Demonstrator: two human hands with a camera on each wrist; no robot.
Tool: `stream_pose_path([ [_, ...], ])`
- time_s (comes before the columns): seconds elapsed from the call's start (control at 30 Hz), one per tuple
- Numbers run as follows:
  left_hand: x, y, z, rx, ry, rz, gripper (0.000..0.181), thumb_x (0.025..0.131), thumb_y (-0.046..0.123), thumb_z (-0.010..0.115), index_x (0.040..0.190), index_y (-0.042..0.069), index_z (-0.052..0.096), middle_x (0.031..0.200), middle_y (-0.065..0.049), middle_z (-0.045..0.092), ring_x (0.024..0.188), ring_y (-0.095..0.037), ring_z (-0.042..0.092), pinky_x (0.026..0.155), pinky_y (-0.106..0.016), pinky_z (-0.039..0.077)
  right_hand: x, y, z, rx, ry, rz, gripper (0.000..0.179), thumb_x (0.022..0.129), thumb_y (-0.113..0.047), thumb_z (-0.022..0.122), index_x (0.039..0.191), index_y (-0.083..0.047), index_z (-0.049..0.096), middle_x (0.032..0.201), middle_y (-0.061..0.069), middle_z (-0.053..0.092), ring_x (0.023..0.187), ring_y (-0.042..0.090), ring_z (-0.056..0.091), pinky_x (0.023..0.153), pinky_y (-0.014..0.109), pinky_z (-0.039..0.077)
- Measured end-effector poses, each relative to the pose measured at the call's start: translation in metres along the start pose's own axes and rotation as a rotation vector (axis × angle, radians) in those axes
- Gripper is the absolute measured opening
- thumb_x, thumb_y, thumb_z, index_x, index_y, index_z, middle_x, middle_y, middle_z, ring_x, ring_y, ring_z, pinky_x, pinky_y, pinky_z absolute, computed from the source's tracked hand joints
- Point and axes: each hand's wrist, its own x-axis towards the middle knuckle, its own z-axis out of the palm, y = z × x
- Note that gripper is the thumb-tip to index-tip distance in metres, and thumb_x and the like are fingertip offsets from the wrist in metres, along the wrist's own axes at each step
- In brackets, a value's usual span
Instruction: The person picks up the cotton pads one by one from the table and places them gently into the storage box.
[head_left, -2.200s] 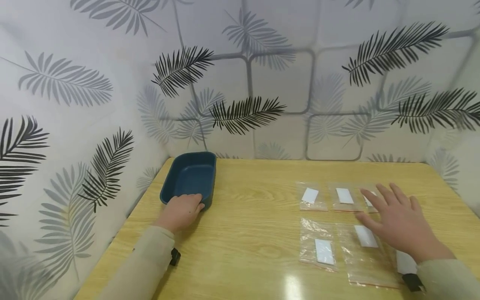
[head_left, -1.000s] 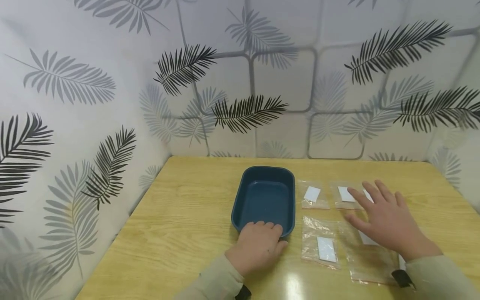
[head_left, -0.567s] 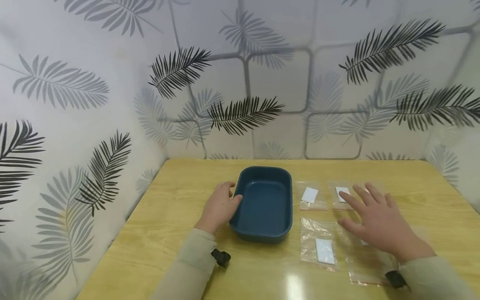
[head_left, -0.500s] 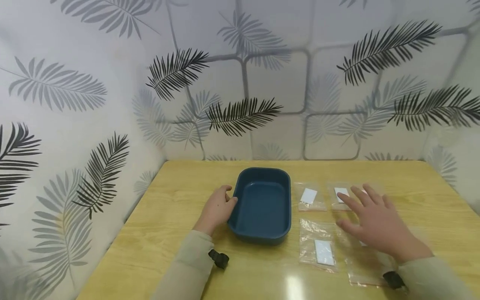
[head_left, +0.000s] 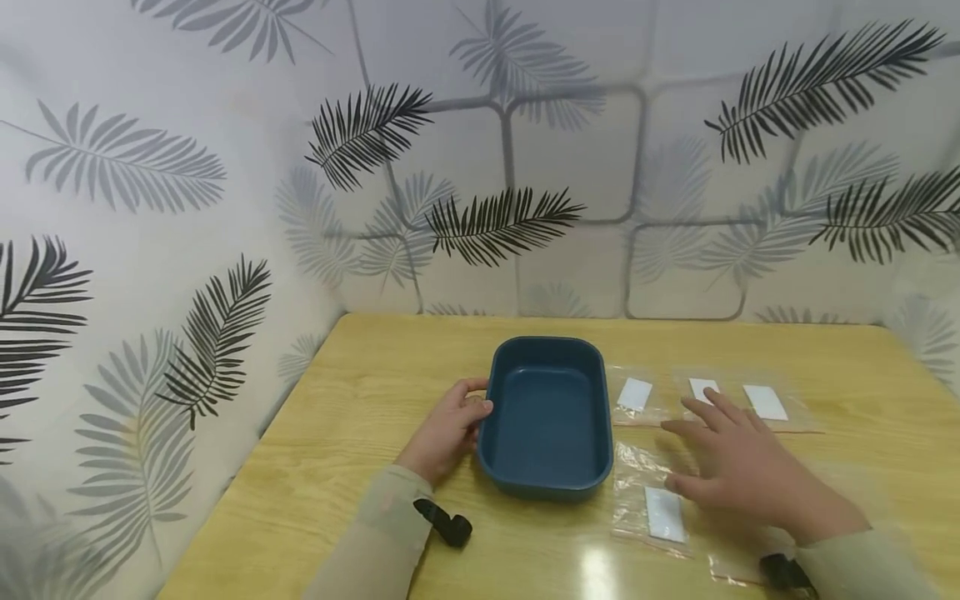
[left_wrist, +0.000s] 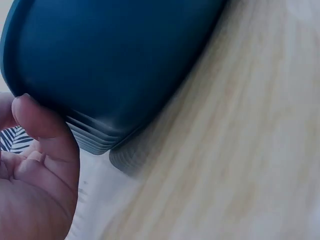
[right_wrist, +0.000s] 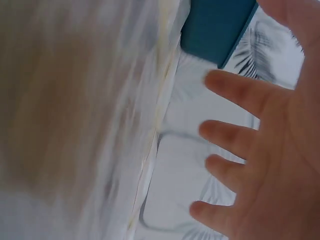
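A dark blue rectangular plastic bin (head_left: pixel 546 425) stands near the middle of the table. My left hand (head_left: pixel 448 429) grips its left side, thumb at the rim and fingers against the outer wall. In the left wrist view the thumb (left_wrist: pixel 47 125) meets the edge of the bin (left_wrist: pixel 115 50). To the right, my right hand (head_left: pixel 742 475) hovers with fingers spread over several clear zip bags, holding nothing. Each visible bag has a white card inside, such as the front bag's card (head_left: pixel 664 514) and the back right card (head_left: pixel 765 402). The right hand covers part of the bags.
The wooden table (head_left: pixel 360 375) meets a wall (head_left: pixel 570 167) with leaf-patterned covering at the back and left. A zip bag (head_left: pixel 637 396) lies close beside the bin's right wall. Black straps (head_left: pixel 444 523) sit at both wrists.
The bin has come from the table's left to the middle, drawn by my left hand. That hand then shifted from the near rim to the left side. My right hand moved slightly left.
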Motion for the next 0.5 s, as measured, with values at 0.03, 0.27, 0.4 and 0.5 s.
stream_pose_path([
  [0.03, 0.001, -0.001, 0.0, -0.006, -0.005, 0.01, 0.048, 0.104, 0.013, 0.053, 0.148, 0.005, 0.037, 0.082, -0.002, 0.05, 0.061, -0.014, 0.044, 0.053, -0.026, 0.04, 0.0, -0.004, 0.001, 0.003, -0.011, -0.016, 0.07, 0.08, -0.065, 0.074, 0.132, -0.02, 0.066, 0.15, 0.02, 0.046, 0.142, 0.05, 0.028, 0.103, 0.077, 0.025],
  [0.27, 0.003, -0.004, -0.002, -0.025, -0.008, 0.018, 0.046, 0.102, 0.012, 0.054, 0.145, 0.006, 0.039, 0.083, -0.003, 0.049, 0.059, -0.015, 0.044, 0.053, -0.027, 0.041, -0.003, -0.026, 0.007, -0.005, -0.117, -0.062, 0.065, 0.065, -0.075, 0.077, 0.112, -0.031, 0.07, 0.149, 0.013, 0.049, 0.143, 0.047, 0.03, 0.104, 0.074, 0.027],
  [0.4, 0.003, -0.004, -0.002, -0.029, -0.013, 0.01, 0.046, 0.102, 0.013, 0.055, 0.146, 0.007, 0.04, 0.085, -0.004, 0.05, 0.06, -0.016, 0.045, 0.054, -0.028, 0.042, -0.005, -0.03, 0.008, -0.003, -0.15, -0.053, 0.068, 0.058, -0.068, 0.083, 0.112, -0.028, 0.069, 0.15, 0.012, 0.048, 0.143, 0.046, 0.03, 0.106, 0.072, 0.025],
  [0.5, 0.004, -0.003, -0.002, -0.024, -0.012, 0.018, 0.047, 0.102, 0.013, 0.056, 0.146, 0.007, 0.039, 0.085, -0.004, 0.051, 0.061, -0.017, 0.046, 0.054, -0.028, 0.043, -0.005, -0.031, 0.009, 0.0, -0.157, -0.058, 0.067, 0.058, -0.06, 0.085, 0.114, -0.026, 0.069, 0.15, 0.014, 0.048, 0.143, 0.047, 0.03, 0.107, 0.071, 0.025],
])
